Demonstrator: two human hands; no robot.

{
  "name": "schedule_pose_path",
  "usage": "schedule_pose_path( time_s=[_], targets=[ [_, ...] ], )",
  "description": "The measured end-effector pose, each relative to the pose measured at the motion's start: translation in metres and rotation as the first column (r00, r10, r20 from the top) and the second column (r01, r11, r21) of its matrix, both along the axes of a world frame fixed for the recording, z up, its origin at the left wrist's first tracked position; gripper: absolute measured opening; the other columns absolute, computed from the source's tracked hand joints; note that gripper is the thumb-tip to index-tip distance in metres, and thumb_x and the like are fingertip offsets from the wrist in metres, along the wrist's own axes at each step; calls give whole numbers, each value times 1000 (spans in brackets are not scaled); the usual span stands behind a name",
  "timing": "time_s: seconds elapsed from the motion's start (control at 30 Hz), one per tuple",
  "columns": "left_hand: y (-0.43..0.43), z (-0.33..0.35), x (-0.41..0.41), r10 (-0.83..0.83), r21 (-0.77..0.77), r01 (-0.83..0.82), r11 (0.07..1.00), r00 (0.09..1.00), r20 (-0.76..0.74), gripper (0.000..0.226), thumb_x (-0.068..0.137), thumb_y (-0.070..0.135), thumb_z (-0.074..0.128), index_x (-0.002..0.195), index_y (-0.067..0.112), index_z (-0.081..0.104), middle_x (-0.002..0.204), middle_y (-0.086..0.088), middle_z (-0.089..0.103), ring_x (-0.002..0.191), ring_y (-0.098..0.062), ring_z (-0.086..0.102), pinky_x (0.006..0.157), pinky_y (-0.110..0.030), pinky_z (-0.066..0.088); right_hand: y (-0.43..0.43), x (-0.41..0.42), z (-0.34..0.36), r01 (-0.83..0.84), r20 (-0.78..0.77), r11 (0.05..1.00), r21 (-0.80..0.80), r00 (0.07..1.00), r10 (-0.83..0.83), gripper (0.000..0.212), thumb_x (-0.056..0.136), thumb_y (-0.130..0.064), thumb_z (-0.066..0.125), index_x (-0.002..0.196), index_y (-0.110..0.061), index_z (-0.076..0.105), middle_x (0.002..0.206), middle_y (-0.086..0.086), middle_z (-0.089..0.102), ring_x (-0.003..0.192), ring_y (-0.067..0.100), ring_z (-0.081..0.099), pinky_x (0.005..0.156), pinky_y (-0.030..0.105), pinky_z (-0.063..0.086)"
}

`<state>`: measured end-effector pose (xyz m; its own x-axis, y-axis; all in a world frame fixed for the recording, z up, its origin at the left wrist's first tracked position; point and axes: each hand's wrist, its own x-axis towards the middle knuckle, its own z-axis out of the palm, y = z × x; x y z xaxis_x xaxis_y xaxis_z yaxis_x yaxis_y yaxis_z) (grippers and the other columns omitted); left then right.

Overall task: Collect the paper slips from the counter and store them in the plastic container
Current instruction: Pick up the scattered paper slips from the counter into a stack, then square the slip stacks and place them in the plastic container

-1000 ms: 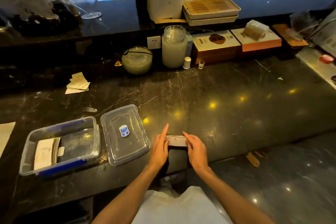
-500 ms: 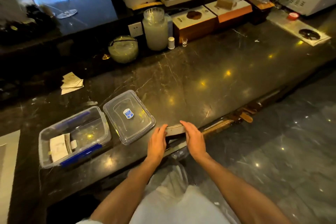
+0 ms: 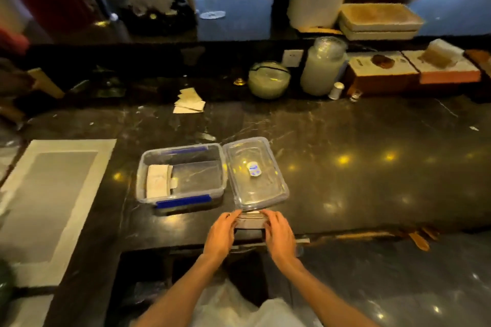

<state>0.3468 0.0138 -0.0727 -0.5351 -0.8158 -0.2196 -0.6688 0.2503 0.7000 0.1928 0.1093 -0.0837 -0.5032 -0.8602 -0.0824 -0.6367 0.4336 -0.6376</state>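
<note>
A stack of paper slips (image 3: 250,218) stands on edge near the counter's front edge, squeezed between my left hand (image 3: 221,234) and my right hand (image 3: 278,233). Just behind it lies the clear lid (image 3: 256,172) with a blue sticker. Left of the lid stands the open plastic container (image 3: 183,176) with blue clips, and a stack of slips (image 3: 157,180) lies at its left end. More loose slips (image 3: 189,102) lie far back on the dark marble counter (image 3: 358,167).
A grey-and-white mat (image 3: 50,202) lies at the left. Along the back wall stand a round glass bowl (image 3: 269,79), a tall jar (image 3: 322,66), small bottles and boxes (image 3: 382,71). Stacked trays (image 3: 380,21) sit on the upper ledge.
The view has swung left, so container and lid now lie straight ahead. Both hands still press the stack of slips between them, now close to the lid's front edge.
</note>
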Motion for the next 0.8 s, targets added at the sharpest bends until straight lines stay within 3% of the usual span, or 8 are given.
schedule_pose_path(
  time_s=[0.17,0.23,0.3,0.4,0.5,0.63,0.7,0.8],
  targets=[
    [-56,40,72,44,-15,-46,999,990,-132,39,98,8,49,135,16,55,125,-10,54,117,-22,53,108,-35,42,-62,37,45,-194,262,978,-80,942,209,43,88,-3,66,121,-30,58,121,3,64,111,15,61,95,10,43],
    [-83,61,96,78,3,-79,997,975,-207,34,100,9,46,128,24,55,124,-4,49,115,-15,50,105,-20,39,-93,54,67,-278,294,956,-96,910,294,41,87,-6,67,123,-26,61,120,-1,65,107,13,61,95,19,48],
    [-118,83,113,130,40,-124,992,956,-263,32,102,11,43,124,33,52,123,0,47,109,-10,51,92,-7,41,-131,72,92,-280,341,949,-145,886,313,41,89,-7,65,126,-22,60,121,-3,63,100,9,60,91,26,51],
    [-183,115,126,220,90,-201,975,913,-344,31,102,8,42,121,30,54,120,-4,50,108,-18,56,77,-20,50,-194,100,134,-130,527,961,-244,814,244,38,93,-5,61,125,-25,61,114,-4,64,99,7,61,87,26,53],
    [-240,142,122,259,76,-249,966,894,-365,33,100,4,41,124,23,55,122,-12,48,110,-23,54,88,-34,52,-245,108,160,-7,673,973,-230,721,164,32,96,-13,59,125,-27,61,115,-2,66,108,16,64,90,36,58],
    [-291,159,104,256,74,-247,966,877,-407,31,101,9,37,124,21,53,125,-6,44,102,-4,50,75,-12,48,-293,104,171,141,831,984,-106,557,10,34,96,-24,60,130,-24,57,120,1,66,110,17,66,84,32,61],
    [-317,156,90,238,86,-222,971,882,-407,32,101,8,38,127,22,52,126,-5,43,99,-1,50,70,-8,46,-315,99,167,159,810,986,-41,583,-60,34,97,-21,59,131,-15,56,121,6,66,107,17,66,80,28,60],
    [-354,151,71,216,173,-154,973,870,-443,48,97,2,44,138,25,43,121,0,49,99,-4,54,75,-17,50,-344,87,160,124,718,987,104,677,-161,38,95,-17,62,132,-13,51,122,10,63,107,22,66,84,33,60]
  ],
)
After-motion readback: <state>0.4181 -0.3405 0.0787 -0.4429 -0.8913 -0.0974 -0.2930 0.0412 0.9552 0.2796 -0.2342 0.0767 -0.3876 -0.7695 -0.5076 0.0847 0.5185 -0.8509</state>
